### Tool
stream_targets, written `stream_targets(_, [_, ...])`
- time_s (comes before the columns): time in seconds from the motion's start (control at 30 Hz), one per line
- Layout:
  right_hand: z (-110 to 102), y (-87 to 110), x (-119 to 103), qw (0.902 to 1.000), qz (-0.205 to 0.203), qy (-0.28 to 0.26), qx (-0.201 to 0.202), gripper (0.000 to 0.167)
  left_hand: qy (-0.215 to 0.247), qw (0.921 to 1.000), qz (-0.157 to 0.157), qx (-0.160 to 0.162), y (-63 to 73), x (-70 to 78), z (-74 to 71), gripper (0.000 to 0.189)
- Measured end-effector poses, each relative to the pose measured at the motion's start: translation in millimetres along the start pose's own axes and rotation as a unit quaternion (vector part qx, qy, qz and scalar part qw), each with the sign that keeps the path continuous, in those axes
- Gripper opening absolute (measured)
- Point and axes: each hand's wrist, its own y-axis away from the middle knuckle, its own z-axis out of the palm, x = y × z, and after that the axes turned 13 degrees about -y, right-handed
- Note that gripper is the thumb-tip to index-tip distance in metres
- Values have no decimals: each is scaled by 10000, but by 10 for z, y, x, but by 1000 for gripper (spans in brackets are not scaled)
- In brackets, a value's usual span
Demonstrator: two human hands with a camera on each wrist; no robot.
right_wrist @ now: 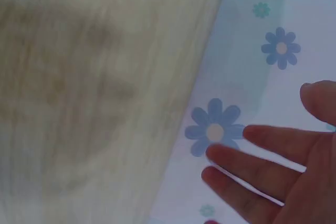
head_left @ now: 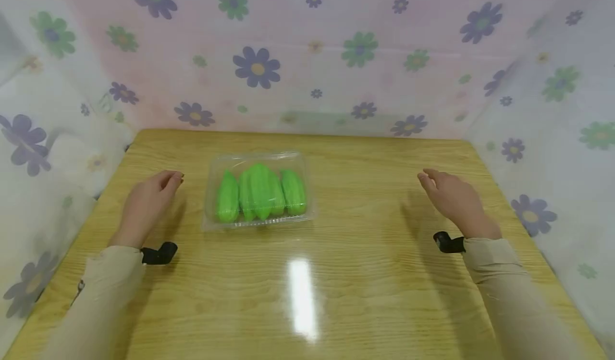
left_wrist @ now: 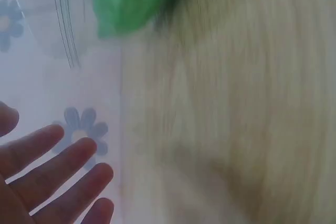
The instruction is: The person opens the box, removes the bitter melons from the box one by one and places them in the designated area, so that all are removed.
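Note:
A clear plastic box [head_left: 307, 189] holds several bright green, ridged, elongated vegetables [head_left: 260, 189] that look like bitter melons or small cucumbers. It sits left of the middle on the wooden table. To its left hovers my left hand [head_left: 149, 202], apart from the box and holding nothing. In the left wrist view the fingers [left_wrist: 58, 166] are relaxed and spread, with one green vegetable [left_wrist: 131, 1] near the top. My right hand [head_left: 454, 197] is over the table's right side, well away from the box. Its fingers [right_wrist: 252, 166] are loosely extended and hold nothing.
The wood-grain table [head_left: 360, 285] carries a bright light reflection near its front middle. A flower-patterned curtain [head_left: 307, 55] hangs behind the table and along both sides. Each wrist wears a black camera mount [head_left: 160, 253], close above the tabletop.

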Motion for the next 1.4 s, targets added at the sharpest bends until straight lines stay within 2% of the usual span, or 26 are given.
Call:
stream_targets(0.03, [52,-10,5,9999,-24,-152,6,77,356,9993,-101,44,29,7,56,62])
stream_targets(0.1, [159,-29,9,9987,-111,-490,77,73,1156,9931,-177,83,82,37,169,59])
stream_targets(0.17, [272,-47,10,9961,-267,-815,217,68,1981,9796,-316,79,125,88,276,56])
stream_targets(0.27, [451,-80,-19,9893,-448,-1319,433,60,2918,9553,-472,79,191,176,398,50])
stream_targets(0.37, [628,-123,-82,9794,-485,-1865,609,56,3475,9353,-664,70,265,272,479,39])
stream_targets(0.47, [786,-162,-168,9645,-410,-2502,742,56,3725,9247,-781,63,306,347,556,31])
stream_targets(0.53, [887,-189,-235,9459,-437,-3132,728,57,3799,9207,-887,127,317,379,607,30])
stream_targets(0.57, [937,-201,-274,9333,-483,-3495,671,57,3848,9180,-940,172,321,388,632,31])
stream_targets(0.7, [1123,-266,-461,8709,-731,-4852,268,55,3920,9121,-1120,442,333,379,710,35])
stream_targets(0.77, [1203,-294,-574,8448,-774,-5294,71,53,3963,9090,-1164,557,336,364,732,36])
stream_targets(0.83, [1290,-311,-698,8275,-714,-5569,41,49,4033,9050,-1199,631,340,352,746,36])
stream_targets(0.97, [1492,-293,-964,7847,-518,-6175,155,44,4253,8947,-1157,721,361,335,769,36])
stream_targets(1.03, [1592,-280,-1084,7709,-467,-6350,206,44,4305,8921,-1146,752,375,332,784,37])
stream_targets(1.07, [1630,-271,-1138,7685,-420,-6382,193,43,4330,8909,-1137,760,382,334,793,37])
stream_targets(1.27, [1763,-255,-1320,7773,-250,-6274,393,37,4347,8898,-1152,777,394,360,845,38])
stream_targets(1.4, [1827,-243,-1367,7710,-333,-6319,710,33,4291,8932,-1001,898,393,373,851,39])
